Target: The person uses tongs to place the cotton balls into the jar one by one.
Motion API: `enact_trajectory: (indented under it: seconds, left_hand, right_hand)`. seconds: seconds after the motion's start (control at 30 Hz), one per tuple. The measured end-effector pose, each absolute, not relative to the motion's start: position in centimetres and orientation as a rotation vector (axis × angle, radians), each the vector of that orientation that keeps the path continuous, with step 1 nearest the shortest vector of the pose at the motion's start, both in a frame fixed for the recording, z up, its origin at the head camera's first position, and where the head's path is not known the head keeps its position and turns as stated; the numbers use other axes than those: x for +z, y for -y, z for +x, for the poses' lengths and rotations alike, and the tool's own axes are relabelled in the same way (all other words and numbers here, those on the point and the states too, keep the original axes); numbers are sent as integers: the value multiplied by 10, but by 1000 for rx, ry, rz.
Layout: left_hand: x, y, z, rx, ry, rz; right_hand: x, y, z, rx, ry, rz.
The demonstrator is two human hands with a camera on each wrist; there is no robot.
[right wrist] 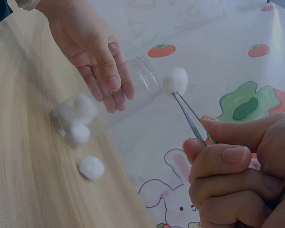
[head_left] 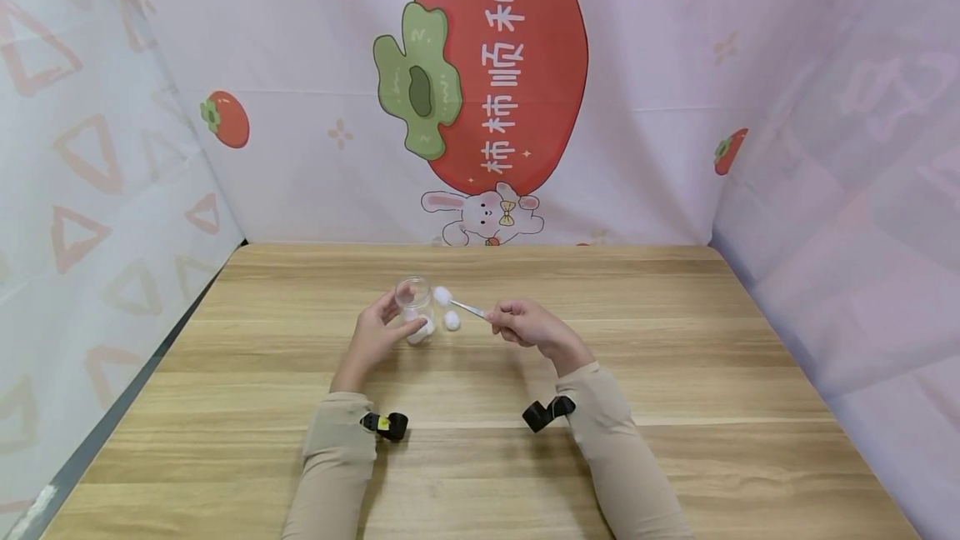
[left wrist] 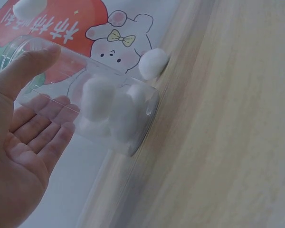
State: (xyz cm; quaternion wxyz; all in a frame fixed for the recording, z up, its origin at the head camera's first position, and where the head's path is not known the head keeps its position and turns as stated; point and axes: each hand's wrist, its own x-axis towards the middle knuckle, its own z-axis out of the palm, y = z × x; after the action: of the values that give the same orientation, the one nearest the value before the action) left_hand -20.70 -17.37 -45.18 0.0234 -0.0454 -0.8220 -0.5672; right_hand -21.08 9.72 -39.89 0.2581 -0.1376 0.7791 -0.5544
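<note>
My left hand (head_left: 375,333) holds a clear jar (head_left: 416,307) upright on the table, thumb on one side and fingers on the other. Several white cotton balls (left wrist: 111,111) lie at the jar's bottom. My right hand (head_left: 531,326) pinches a pair of metal tweezers (head_left: 469,308). Between the tweezers' tips a cotton ball (right wrist: 175,80) is held in the air, just beside the jar's open mouth and apart from it. Another cotton ball (right wrist: 91,167) lies loose on the table to the right of the jar.
Beneath everything is a wood-grain table (head_left: 660,373), with its far edge against a printed curtain (head_left: 637,165). Curtains also hang on the left and right sides. A black strap with a camera (head_left: 390,425) sits on the left wrist, another camera (head_left: 538,415) on the right.
</note>
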Motion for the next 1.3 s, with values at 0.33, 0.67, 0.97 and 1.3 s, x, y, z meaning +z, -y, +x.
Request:
enact_trajectory:
  seconds: [0.33, 0.67, 0.97, 1.3]
  left_hand:
    - [-441, 170, -200, -1759, 2527, -176]
    - [-451, 173, -207, -1733, 2537, -173]
    - [-452, 173, -207, -1748, 2525, -176]
    - [-452, 172, -204, -1711, 2462, -237]
  right_hand:
    - [-393, -90, -215, -1490, -2120, -377]
    - [-390, -79, -222, -1478, -2129, -378]
    - [-388, -71, -225, -1465, -2144, -361]
    - [-390, -64, -227, -1475, -2137, -360]
